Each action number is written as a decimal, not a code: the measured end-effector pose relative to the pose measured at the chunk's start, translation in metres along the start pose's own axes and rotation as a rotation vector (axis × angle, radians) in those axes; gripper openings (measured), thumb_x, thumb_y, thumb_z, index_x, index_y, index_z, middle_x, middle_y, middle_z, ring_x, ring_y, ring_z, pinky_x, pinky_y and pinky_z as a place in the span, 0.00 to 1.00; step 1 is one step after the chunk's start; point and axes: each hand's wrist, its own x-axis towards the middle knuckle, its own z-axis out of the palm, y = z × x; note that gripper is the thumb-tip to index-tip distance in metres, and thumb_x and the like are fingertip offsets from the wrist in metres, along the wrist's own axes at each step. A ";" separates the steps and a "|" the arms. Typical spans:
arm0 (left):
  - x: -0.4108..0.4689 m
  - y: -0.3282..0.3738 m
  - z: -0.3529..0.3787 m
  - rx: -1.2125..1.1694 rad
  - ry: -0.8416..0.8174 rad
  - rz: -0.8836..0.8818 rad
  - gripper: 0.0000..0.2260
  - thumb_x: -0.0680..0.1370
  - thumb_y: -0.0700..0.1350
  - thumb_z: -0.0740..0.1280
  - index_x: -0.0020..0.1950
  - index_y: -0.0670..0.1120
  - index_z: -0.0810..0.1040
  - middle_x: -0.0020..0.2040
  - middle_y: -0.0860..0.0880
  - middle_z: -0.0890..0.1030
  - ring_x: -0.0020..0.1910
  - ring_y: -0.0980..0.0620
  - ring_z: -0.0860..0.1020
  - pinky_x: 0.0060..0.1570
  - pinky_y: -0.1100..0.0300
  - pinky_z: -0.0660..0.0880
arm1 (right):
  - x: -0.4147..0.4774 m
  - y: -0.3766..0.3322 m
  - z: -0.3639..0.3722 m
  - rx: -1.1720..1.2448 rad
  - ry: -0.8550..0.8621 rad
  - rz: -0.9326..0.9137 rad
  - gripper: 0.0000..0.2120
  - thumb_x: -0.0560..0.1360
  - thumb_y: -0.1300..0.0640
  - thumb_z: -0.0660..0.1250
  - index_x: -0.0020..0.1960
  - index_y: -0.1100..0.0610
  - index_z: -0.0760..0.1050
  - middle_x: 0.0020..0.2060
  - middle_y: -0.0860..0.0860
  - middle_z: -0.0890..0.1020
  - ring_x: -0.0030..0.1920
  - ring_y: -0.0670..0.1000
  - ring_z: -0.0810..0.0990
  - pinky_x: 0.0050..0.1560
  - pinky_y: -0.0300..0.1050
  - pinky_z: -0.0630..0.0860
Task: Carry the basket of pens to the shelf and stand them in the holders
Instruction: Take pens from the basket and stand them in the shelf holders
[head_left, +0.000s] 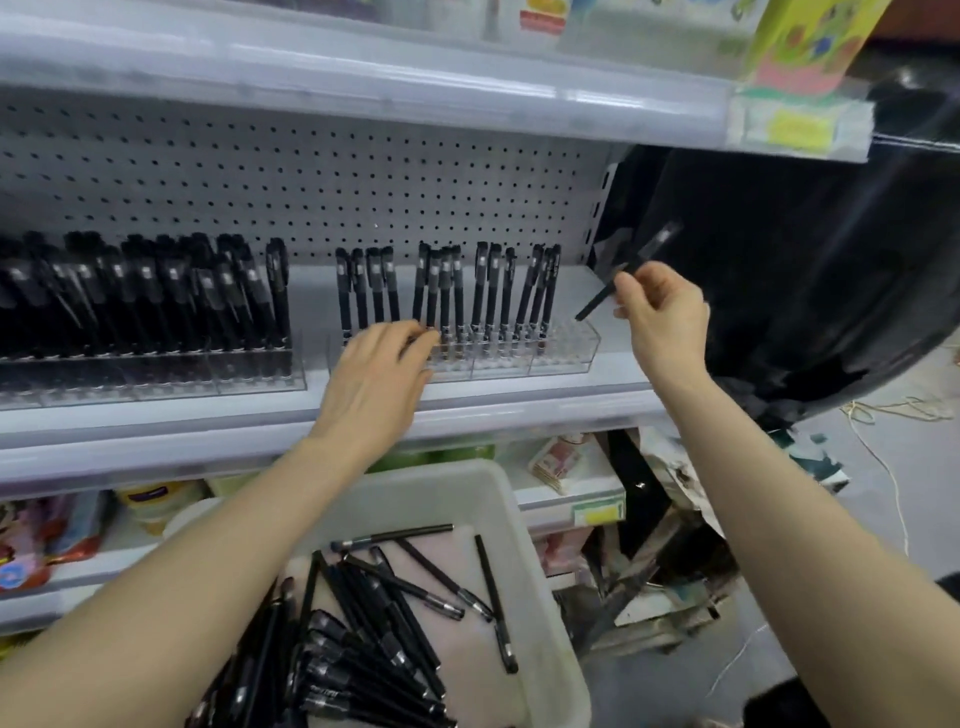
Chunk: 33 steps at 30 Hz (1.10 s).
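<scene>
The basket (540, 597) is a pale grey-white plastic tub with plain walls. It sits at the lower centre of the frame, below the front edge of the shelf (519, 410). Inside it lies a loose heap of pens (374, 639). They are slim, black and capped, each with a small pale band near the clip, and they cross one another at all angles on the tub's pinkish floor.

On the shelf, in front of a white pegboard (363, 182), stand two clear holders. The left holder (156, 376), at the middle left of the frame, is packed tight with upright black pens. The right holder (561, 353), at the centre, carries standing pens (488, 291) in small groups. They lean slightly, and the cells at its right end are bare.

The left hand (379, 379) reaches over the shelf edge. Its fingers (421, 338) are released and stretched out nearly straight, with the tips touching the lower barrels of the standing pens.

The right hand (665, 317), at the middle right, is grasping a single pen (597, 302), pinched between thumb and fingertips. This pen is tilted. Its lower end points down-left towards the right holder without touching it. Its upper end is blurred against a dark sheet (779, 260).
</scene>
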 end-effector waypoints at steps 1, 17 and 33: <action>-0.001 -0.001 0.003 0.008 0.028 0.006 0.20 0.77 0.42 0.69 0.69 0.41 0.74 0.63 0.41 0.77 0.62 0.39 0.74 0.64 0.44 0.71 | 0.005 0.001 0.004 -0.022 -0.019 -0.013 0.10 0.79 0.54 0.65 0.46 0.59 0.78 0.39 0.55 0.84 0.38 0.46 0.82 0.42 0.38 0.79; -0.005 -0.007 0.019 0.000 0.169 0.053 0.23 0.74 0.34 0.67 0.69 0.41 0.74 0.60 0.42 0.77 0.58 0.41 0.73 0.61 0.47 0.69 | 0.017 0.032 0.046 -0.335 -0.278 -0.132 0.12 0.79 0.57 0.64 0.47 0.65 0.79 0.41 0.61 0.80 0.43 0.60 0.77 0.45 0.49 0.73; -0.005 -0.009 0.023 -0.036 0.145 0.053 0.25 0.73 0.32 0.66 0.70 0.41 0.72 0.62 0.42 0.76 0.60 0.41 0.72 0.65 0.45 0.68 | -0.118 0.010 0.058 -0.280 -0.113 -0.293 0.10 0.76 0.64 0.64 0.56 0.56 0.74 0.49 0.47 0.75 0.49 0.49 0.74 0.48 0.48 0.75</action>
